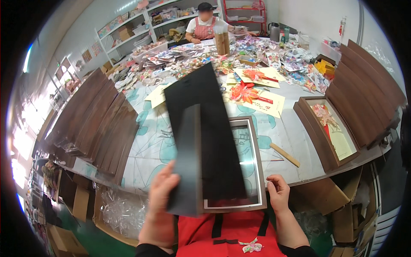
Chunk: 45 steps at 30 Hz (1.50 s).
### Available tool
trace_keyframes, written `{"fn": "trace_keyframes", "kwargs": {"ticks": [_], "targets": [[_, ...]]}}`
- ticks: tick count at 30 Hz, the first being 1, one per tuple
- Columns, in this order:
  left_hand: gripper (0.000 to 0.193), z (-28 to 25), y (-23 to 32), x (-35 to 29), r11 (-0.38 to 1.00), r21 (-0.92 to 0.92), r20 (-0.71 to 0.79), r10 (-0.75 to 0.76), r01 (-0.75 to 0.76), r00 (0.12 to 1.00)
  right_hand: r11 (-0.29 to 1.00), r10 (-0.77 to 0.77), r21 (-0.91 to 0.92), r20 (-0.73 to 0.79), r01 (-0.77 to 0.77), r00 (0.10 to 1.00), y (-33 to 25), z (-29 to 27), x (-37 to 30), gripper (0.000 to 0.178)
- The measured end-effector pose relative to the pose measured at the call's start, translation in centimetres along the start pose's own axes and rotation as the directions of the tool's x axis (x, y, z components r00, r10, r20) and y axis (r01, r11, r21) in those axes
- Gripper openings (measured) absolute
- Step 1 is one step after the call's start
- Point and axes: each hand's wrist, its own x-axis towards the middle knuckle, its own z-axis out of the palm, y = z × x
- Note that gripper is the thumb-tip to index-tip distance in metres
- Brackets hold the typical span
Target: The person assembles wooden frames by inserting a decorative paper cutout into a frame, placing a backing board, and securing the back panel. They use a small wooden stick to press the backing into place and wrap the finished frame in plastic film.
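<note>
The left hand (pixel 162 186) is closed on a blurred grey panel (pixel 186 167), in front of a tilted black panel (pixel 214 132) that partly hides a brown frame (pixel 259 171) on the counter (pixel 282 135), while the right hand (pixel 279 195), half curled and empty, hovers just beside the frame's right edge.

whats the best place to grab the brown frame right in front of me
I'd take the brown frame by its right rail, coming from the right with your right hand, thumb on top and fingers against the outer side. That rail is long, straight and uncovered, while the black board hides much of the left part.
</note>
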Motion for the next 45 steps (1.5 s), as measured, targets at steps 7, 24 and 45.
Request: {"fn": "trace_keyframes", "kwargs": {"ticks": [7, 24, 45], "targets": [[0.046, -11.5, 1.7, 1.1, 0.997, 0.078, -0.179, 0.026, -0.012, 0.984, 0.995, -0.032, -0.09, -0.018, 0.031, 0.999, 1.3, -0.1, 4.1, 0.008], [0.047, -9.3, -7.8, 4.5, 0.528, 0.828, 0.032, 0.291, -0.188, 0.956, 0.988, 0.147, 0.031, 0.037, -0.148, 0.988, 2.1, 0.3, 9.8, 0.031], [0.028, -6.3, -14.7, 6.1, 0.347, 0.902, 0.056, 0.494, -0.255, 0.868, 0.359, 0.065, -0.932, -0.028, -0.049, 0.997, 6.1, 0.7, 28.0, 0.047]]}}
